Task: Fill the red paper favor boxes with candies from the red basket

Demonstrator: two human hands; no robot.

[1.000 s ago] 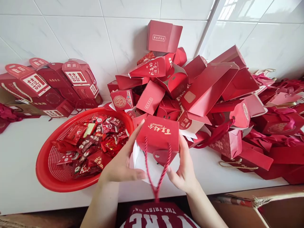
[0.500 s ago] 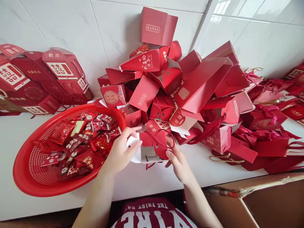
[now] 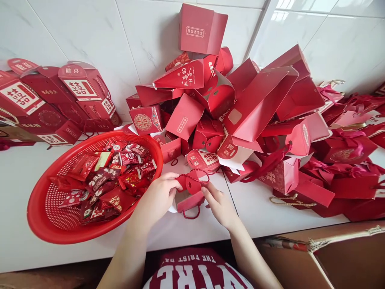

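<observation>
Between my two hands is a small red paper gift box (image 3: 190, 202) with white inner sides and red cord handles. Its top is partly open, and one cord loop hangs over the near side. My left hand (image 3: 159, 197) grips the box's left end, fingers curled over the edge. At the right end, my right hand (image 3: 219, 204) pinches the box near the upper cord. Left of my left hand stands a red plastic basket (image 3: 37, 200) holding several wrapped sweets (image 3: 116, 198). Just beyond the held box lies another red box with a white label (image 3: 204, 159).
A heap of red gift boxes (image 3: 252, 104) leans against the tiled wall (image 3: 150, 24). More boxes (image 3: 81, 92) are stacked at the left, and ribboned ones (image 3: 339, 152) lie at the right. A cardboard carton (image 3: 288, 257) stands below the table's (image 3: 168, 228) front edge.
The held box has tilted and its near red panel has been folded up, so less of the white inside shows. The near cord now hangs in view. My view has shifted slightly.
</observation>
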